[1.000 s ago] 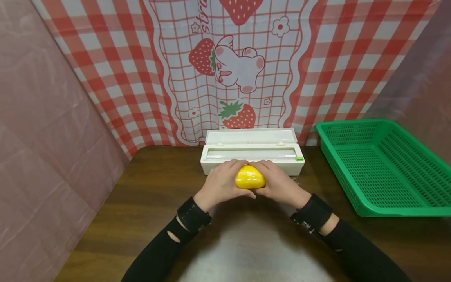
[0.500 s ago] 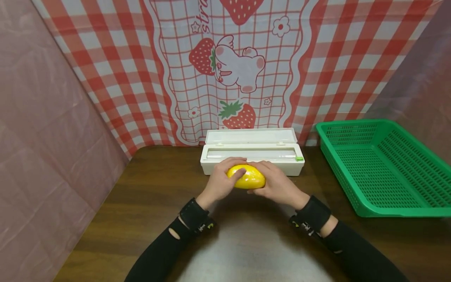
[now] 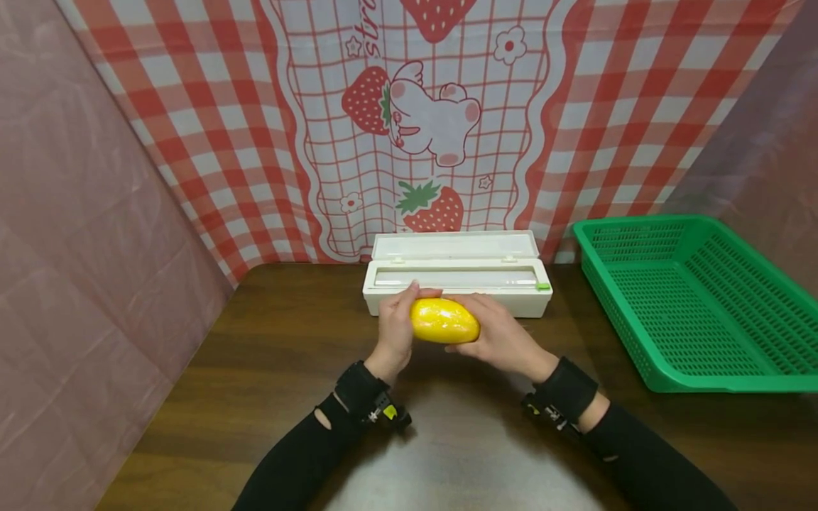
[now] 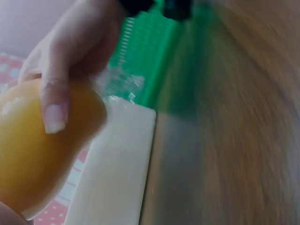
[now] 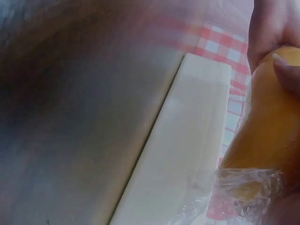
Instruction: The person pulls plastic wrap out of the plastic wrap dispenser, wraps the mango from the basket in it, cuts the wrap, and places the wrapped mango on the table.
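Observation:
A yellow mango (image 3: pixel 445 321) with a shiny clear film on it is held above the table, just in front of a white cling film box (image 3: pixel 456 277). My left hand (image 3: pixel 395 326) grips its left end, thumb upward and fingers mostly hidden behind. Around the right end curls my right hand (image 3: pixel 505 337); in the left wrist view its thumb lies on the mango (image 4: pixel 33 145). Loose cling film (image 5: pixel 248 185) bunches at one end of the mango in the right wrist view.
The box's lid (image 3: pixel 455 245) stands raised at the back, and a green slider (image 3: pixel 542 287) sits at its right end. A green basket (image 3: pixel 629 333) stands at the right on the brown wooden table (image 3: pixel 287 341). A checked cloth (image 3: pixel 224 142) hangs behind.
My left hand has shifted its hold leftward, its thumb passing over the mango and turning upward, so more of the mango shows. The right hand keeps its grip, nearly still.

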`<control>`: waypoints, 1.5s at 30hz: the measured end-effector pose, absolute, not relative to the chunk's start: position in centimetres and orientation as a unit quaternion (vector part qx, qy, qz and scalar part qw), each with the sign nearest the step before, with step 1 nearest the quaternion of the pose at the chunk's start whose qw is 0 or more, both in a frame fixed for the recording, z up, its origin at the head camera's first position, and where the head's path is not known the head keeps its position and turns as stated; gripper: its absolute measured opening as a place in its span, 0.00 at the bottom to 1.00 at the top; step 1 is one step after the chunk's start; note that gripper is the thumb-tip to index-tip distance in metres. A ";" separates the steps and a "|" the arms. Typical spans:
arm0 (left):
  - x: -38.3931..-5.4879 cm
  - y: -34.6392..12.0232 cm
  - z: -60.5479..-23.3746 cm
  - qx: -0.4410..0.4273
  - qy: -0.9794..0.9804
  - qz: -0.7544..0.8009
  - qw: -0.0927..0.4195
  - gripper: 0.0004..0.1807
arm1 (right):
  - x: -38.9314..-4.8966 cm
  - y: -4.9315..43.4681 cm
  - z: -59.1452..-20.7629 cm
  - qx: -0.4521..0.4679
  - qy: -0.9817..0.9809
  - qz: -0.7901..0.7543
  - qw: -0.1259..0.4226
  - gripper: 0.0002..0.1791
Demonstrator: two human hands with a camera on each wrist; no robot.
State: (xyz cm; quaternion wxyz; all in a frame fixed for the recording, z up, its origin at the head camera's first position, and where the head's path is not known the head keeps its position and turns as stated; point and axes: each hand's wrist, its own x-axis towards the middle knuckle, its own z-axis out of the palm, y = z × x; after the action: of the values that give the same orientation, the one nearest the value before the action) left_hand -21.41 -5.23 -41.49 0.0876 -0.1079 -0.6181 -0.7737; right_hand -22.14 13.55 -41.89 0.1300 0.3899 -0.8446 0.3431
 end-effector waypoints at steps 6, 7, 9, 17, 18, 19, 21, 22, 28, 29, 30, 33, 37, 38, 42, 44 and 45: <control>-21.8 -5.1 -42.1 -0.057 -0.553 -0.829 0.057 0.24 | -22.1 13.4 -42.1 0.398 -0.834 0.358 0.131 0.43; -21.8 -5.1 -42.1 -0.049 -0.548 -0.833 0.054 0.23 | -22.0 13.4 -42.2 0.401 -0.833 0.358 0.133 0.44; -21.8 -5.2 -42.0 -0.030 -0.540 -0.839 0.048 0.20 | -22.0 13.3 -42.2 0.409 -0.829 0.357 0.136 0.44; -21.4 -5.4 -41.4 -0.005 -0.520 -0.853 0.037 0.18 | -21.8 13.3 -42.1 0.418 -0.827 0.347 0.145 0.44; -21.4 -5.4 -41.4 -0.001 -0.518 -0.855 0.034 0.17 | -21.8 13.3 -42.0 0.417 -0.828 0.346 0.142 0.44; -21.3 -5.5 -41.3 0.003 -0.516 -0.856 0.030 0.17 | -21.7 13.4 -41.9 0.416 -0.829 0.347 0.138 0.44; -21.3 -5.5 -41.3 0.009 -0.514 -0.858 0.020 0.16 | -21.7 13.4 -41.7 0.413 -0.831 0.351 0.124 0.44; -21.2 -5.5 -41.3 0.010 -0.514 -0.858 0.014 0.16 | -21.7 13.4 -41.5 0.411 -0.833 0.351 0.114 0.44; -21.1 -6.0 -41.4 -0.035 -0.553 -0.832 -0.005 0.22 | -21.8 13.3 -40.7 0.402 -0.850 0.336 0.062 0.43; -21.1 -6.2 -41.5 -0.048 -0.566 -0.823 -0.005 0.23 | -21.8 13.3 -40.6 0.400 -0.853 0.331 0.058 0.43; -21.0 -6.3 -41.5 -0.062 -0.582 -0.811 -0.003 0.24 | -21.8 13.3 -40.5 0.397 -0.856 0.326 0.054 0.43; -20.9 -6.6 -41.3 -0.112 -0.641 -0.760 0.008 0.24 | -21.8 13.5 -40.4 0.393 -0.868 0.298 0.059 0.44; -20.7 -7.0 -41.0 -0.192 -0.755 -0.627 0.026 0.23 | -21.8 13.8 -40.5 0.402 -0.879 0.232 0.107 0.47; -20.7 -7.1 -40.9 -0.209 -0.783 -0.585 0.030 0.25 | -21.8 13.9 -40.6 0.405 -0.881 0.214 0.121 0.48; -20.4 -6.9 -40.8 -0.244 -0.877 -0.411 0.042 0.42 | -21.5 13.9 -40.4 0.415 -0.879 0.145 0.186 0.49; -20.3 -6.7 -40.7 -0.257 -0.898 -0.353 0.051 0.49 | -21.2 13.7 -40.2 0.419 -0.875 0.126 0.206 0.49; -20.2 -6.6 -40.7 -0.263 -0.906 -0.327 0.058 0.51 | -21.0 13.6 -40.1 0.423 -0.872 0.119 0.215 0.49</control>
State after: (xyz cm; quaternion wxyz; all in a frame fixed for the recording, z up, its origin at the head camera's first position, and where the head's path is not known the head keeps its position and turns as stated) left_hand -20.21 -6.65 -40.67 0.0585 -0.2626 -0.9059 -0.3270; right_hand -21.01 13.58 -40.12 0.2151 0.4228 -0.8723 0.1190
